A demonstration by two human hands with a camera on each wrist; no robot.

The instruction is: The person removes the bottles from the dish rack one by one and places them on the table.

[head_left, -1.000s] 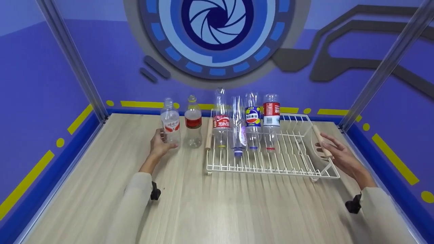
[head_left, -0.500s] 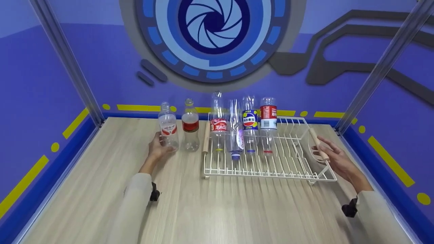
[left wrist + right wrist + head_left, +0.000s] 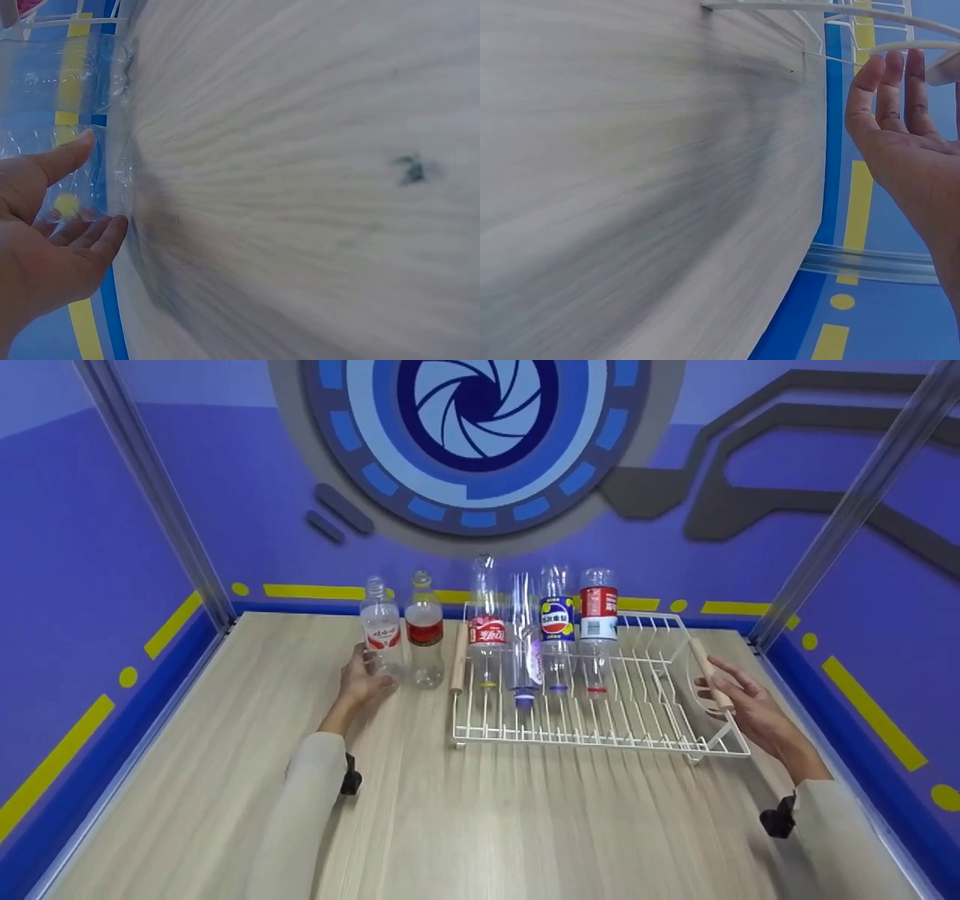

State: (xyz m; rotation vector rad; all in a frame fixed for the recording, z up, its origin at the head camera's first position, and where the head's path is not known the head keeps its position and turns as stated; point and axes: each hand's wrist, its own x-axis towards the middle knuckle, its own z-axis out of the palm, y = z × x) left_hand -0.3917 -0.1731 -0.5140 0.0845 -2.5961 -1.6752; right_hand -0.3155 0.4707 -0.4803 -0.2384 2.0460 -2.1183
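My left hand (image 3: 367, 671) wraps the lower part of a clear bottle with a white and red label (image 3: 381, 630), which stands upright on the wooden table. In the left wrist view the thumb and fingers of the left hand (image 3: 101, 184) lie on either side of that bottle's base (image 3: 75, 112). A second clear bottle with a dark red label (image 3: 425, 631) stands just to its right. My right hand (image 3: 724, 679) rests with straight fingers (image 3: 889, 75) against the right wooden handle (image 3: 709, 664) of a white wire dish rack (image 3: 600, 724).
Several empty bottles (image 3: 559, 622) stand neck down in the rack's left half. The rack's other wooden handle (image 3: 457, 660) is beside the red-label bottle. Blue walls and metal posts (image 3: 157, 495) close in the table (image 3: 525, 810) on three sides.
Only the head view has shifted slightly. Both hands stay where they were, the left on the bottle and the right at the rack handle.
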